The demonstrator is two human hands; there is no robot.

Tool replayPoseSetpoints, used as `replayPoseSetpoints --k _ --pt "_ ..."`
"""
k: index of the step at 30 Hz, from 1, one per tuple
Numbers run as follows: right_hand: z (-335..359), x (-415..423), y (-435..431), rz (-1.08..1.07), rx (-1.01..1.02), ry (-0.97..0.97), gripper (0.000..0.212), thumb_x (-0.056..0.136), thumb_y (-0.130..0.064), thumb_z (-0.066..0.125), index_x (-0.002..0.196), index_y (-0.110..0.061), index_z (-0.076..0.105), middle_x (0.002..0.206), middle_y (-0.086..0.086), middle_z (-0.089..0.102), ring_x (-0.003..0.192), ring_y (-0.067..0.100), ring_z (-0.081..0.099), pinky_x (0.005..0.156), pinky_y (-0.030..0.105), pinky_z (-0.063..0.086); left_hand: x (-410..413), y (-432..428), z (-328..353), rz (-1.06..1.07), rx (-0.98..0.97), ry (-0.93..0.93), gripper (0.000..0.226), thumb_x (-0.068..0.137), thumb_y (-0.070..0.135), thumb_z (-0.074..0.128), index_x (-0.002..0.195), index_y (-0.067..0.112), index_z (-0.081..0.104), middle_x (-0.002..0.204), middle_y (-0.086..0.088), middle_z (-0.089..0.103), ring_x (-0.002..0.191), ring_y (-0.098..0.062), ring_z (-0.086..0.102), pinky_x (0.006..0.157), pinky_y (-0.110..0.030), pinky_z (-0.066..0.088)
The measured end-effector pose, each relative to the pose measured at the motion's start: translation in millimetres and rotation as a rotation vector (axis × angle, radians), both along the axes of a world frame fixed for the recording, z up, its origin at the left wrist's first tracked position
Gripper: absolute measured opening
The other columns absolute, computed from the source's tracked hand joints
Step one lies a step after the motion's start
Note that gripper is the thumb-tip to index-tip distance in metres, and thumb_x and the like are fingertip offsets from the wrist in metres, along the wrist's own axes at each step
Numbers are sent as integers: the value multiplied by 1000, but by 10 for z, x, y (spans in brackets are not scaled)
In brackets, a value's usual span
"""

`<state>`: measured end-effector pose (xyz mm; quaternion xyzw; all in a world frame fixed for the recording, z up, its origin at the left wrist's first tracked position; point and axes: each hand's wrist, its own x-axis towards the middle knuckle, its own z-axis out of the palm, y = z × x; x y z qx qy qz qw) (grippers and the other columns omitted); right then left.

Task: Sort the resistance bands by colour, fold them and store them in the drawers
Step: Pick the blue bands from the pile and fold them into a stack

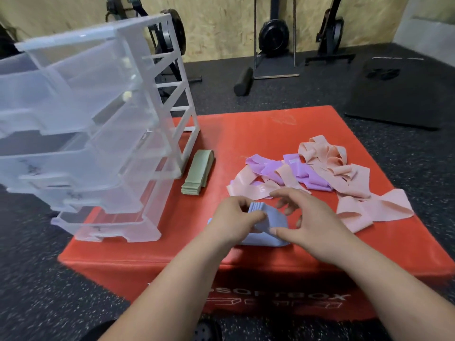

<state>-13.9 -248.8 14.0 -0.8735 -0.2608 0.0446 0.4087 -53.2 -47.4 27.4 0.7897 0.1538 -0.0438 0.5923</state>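
Observation:
On the red box (270,134), my left hand (236,217) pinches a folded stack of blue bands (268,232) near the front edge. My right hand (312,225) hovers over the same stack, fingers spread and loosely bent, thumb touching its near side. A folded pile of green bands (198,172) lies beside the clear plastic drawer unit (98,134), whose drawers are pulled out to the left. Unsorted purple bands (302,173) and pink bands (349,183) lie tangled on the right half of the box.
The drawer unit stands on the box's left corner and overhangs it. Around the box is black speckled rubber floor. A foam roller (243,81), a black mat (398,92) and gym machines (274,38) stand along the wooden back wall.

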Motion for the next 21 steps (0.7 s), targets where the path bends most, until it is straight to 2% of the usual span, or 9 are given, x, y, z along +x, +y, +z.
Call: replayPoseSetpoints --k 1,3,5,8,11,13,17,21 --pt "-62 29 21 20 -85 -49 81 72 -41 89 143 -42 50 132 -23 55 118 -3 55 93 20 45 -9 56 14 7 1 11 28 73 16 77 96 0 75 83 -16 73 77 -24 75 90 -54 64" --pt "-184 71 69 98 -201 -50 92 74 -50 84 153 -40 39 149 -20 45 136 0 44 111 28 41 -20 192 24 22 -5 25 21 78 8 77 94 -5 73 80 -14 69 74 -23 70 88 -50 64" --pt "-284 90 132 166 -230 -20 94 77 -52 80 157 -39 34 155 -19 44 141 5 43 115 33 39 -33 352 31 54 34 16 12 85 1 75 95 -6 74 82 -14 69 74 -21 69 83 -44 67" --pt "-382 102 253 186 -256 -68 86 82 -48 78 156 -39 35 155 -18 46 140 6 46 114 29 38 -82 576 19 111 117 25 14 85 3 77 98 7 76 87 -13 73 69 -21 73 73 -41 68" --pt "-433 114 387 195 -305 -144 80 85 -51 74 155 -39 36 153 -16 47 138 10 48 112 31 40 -129 762 -51 160 178 87 28 73 18 81 100 17 74 90 -13 74 73 -35 78 70 -52 67" --pt "-458 120 453 212 -339 -173 77 88 -52 72 154 -40 36 148 -15 48 135 12 49 110 33 41 -152 879 -118 177 216 110 38 65 27 77 101 19 73 90 -12 75 78 -39 78 68 -58 66" --pt "-461 124 559 241 -381 -195 70 90 -56 69 152 -42 40 135 -15 50 127 13 51 104 35 45 -159 1113 -309 192 250 125 43 60 34 75 101 24 70 89 -10 76 80 -34 78 71 -56 66" --pt "-444 135 647 252 -429 -205 68 91 -61 66 151 -43 40 129 -15 49 124 11 50 101 35 46 -171 1271 -434 171 256 145 46 57 41 73 101 31 67 97 -4 73 84 -27 78 77 -52 67"
